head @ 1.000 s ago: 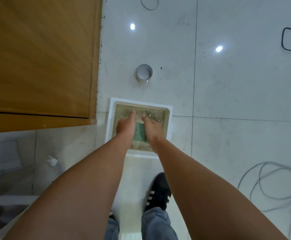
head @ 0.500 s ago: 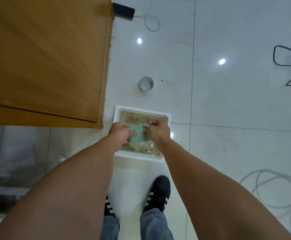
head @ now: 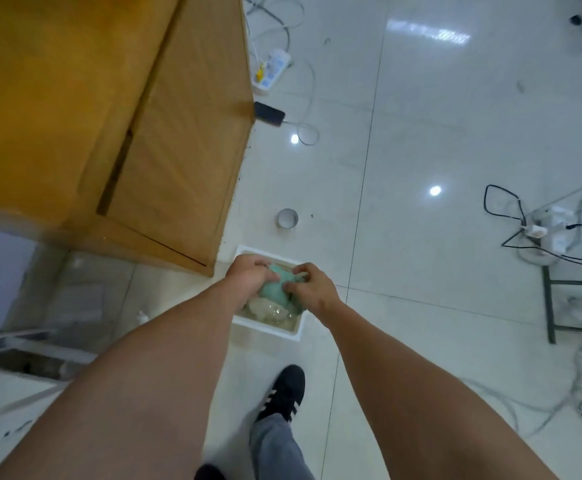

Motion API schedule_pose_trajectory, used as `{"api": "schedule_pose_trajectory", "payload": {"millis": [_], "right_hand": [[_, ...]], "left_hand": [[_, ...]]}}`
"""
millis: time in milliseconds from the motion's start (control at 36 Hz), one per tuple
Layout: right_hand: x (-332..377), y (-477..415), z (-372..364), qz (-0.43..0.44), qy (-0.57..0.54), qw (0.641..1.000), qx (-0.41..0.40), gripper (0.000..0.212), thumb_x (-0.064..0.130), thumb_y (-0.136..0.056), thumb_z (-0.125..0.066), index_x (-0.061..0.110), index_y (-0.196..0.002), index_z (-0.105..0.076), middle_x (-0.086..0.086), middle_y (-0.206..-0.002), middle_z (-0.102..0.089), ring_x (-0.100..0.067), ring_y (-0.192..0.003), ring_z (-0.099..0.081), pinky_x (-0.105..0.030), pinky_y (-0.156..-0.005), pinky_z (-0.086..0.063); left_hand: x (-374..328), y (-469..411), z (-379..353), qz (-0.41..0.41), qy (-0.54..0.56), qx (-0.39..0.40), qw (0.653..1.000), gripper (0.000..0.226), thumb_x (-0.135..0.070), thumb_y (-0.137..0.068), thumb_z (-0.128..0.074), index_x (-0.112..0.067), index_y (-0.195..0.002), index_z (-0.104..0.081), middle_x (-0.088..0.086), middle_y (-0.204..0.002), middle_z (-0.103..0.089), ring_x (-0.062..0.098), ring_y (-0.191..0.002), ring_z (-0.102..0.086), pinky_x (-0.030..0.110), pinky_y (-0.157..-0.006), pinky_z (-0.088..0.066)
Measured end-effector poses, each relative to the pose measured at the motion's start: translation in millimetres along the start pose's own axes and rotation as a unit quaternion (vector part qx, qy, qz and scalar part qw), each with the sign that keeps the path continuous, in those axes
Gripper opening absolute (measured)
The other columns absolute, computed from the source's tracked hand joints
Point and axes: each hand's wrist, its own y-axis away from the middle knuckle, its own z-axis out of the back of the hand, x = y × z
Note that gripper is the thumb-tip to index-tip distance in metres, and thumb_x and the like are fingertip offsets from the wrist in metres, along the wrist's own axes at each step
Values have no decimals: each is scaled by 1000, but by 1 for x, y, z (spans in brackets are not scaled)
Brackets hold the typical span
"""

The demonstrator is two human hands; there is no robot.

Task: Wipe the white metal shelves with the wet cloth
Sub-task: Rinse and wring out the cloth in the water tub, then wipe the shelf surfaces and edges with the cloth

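A wet green cloth (head: 275,289) is bunched up between both hands, held above a white rectangular basin (head: 265,325) of murky water on the floor. My left hand (head: 249,271) grips the cloth's left side. My right hand (head: 312,287) grips its right side, fingers curled into it. At the lower left a white metal shelf (head: 36,344) shows partly, with my left forearm across it.
A large wooden cabinet (head: 109,116) fills the upper left, close to the basin. A small metal ring (head: 287,218) lies on the tiles beyond the basin. Cables and power strips (head: 546,226) lie at the right, a dark stool frame (head: 573,306) too. My black shoe (head: 282,393) stands below the basin.
Both hands have lifted the green cloth out of the water and bunched it between them. The view has risen, showing more of the floor.
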Motion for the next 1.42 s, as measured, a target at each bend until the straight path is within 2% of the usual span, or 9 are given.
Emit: {"api": "schedule_pose_trajectory", "payload": {"millis": [83,194,333,444,667,972,1167,1278,1417], "right_hand": [[23,39,22,5,20,999,31,42,35,-73,-75,25,-112,-64,-5,-106,-69,-26,-92,-68,-43,-80,-60],[68,101,48,29,-1,998,60,32,28,-75,-78,14,-103,-69,-11,-95,-73,-23,-74,-68,-30,-59,-54],[114,181,66,90,-50,992,73,19,15,-82,-76,8,-97,-66,-15,-89,-69,-27,-75,-65,-41,-73,-56],[141,256,71,147,-73,984,61,23,10,-85,-75,6,-104,-64,-18,-97,-71,-27,-76,-68,-44,-76,-59],[195,425,63,275,-55,954,107,17,7,-87,-73,9,-101,-63,-14,-100,-71,-23,-81,-68,-41,-74,-59],[274,635,14,430,32,878,206,14,18,-85,-77,17,-96,-68,-7,-94,-72,-23,-86,-70,-38,-72,-61],[308,725,-36,500,107,809,290,16,20,-82,-77,14,-94,-69,-14,-99,-73,-24,-89,-71,-39,-74,-61],[319,766,-63,579,171,738,302,36,35,-77,-79,19,-105,-63,-8,-96,-73,-22,-86,-73,-45,-79,-61],[321,813,-90,639,159,674,336,42,29,-84,-77,27,-117,-52,-7,-95,-70,-22,-83,-72,-41,-77,-61]], "left_hand": [[-28,56,7,-29,-12,-4,1000,24,-7,-70,-83,-24,-79,-68,6,-97,-72,28,-93,-69,41,-88,-58],[-56,120,27,-78,-3,-12,997,25,-6,-67,-82,-21,-83,-70,6,-94,-71,29,-94,-69,44,-91,-58],[-82,215,56,-141,45,-55,987,26,-3,-73,-79,-8,-96,-69,9,-97,-69,24,-88,-64,31,-82,-54],[-87,295,80,-164,106,-86,977,26,-9,-68,-81,-12,-90,-67,15,-105,-71,32,-98,-67,46,-94,-55],[-72,498,136,-217,161,-165,948,26,-7,-78,-78,-12,-98,-63,11,-107,-66,30,-102,-66,45,-93,-56],[-15,729,219,-314,244,-307,865,33,-9,-84,-73,-17,-115,-63,7,-108,-68,22,-97,-68,41,-82,-60],[33,824,264,-334,282,-402,805,25,-5,-82,-76,-18,-100,-65,9,-103,-70,20,-89,-69,38,-73,-62],[57,860,284,-328,315,-471,756,22,-6,-80,-78,-20,-89,-65,6,-95,-69,23,-89,-69,41,-80,-61],[81,884,304,-335,394,-554,652,39,-16,-77,-83,-14,-110,-62,4,-98,-66,19,-86,-68,34,-74,-60]]}}
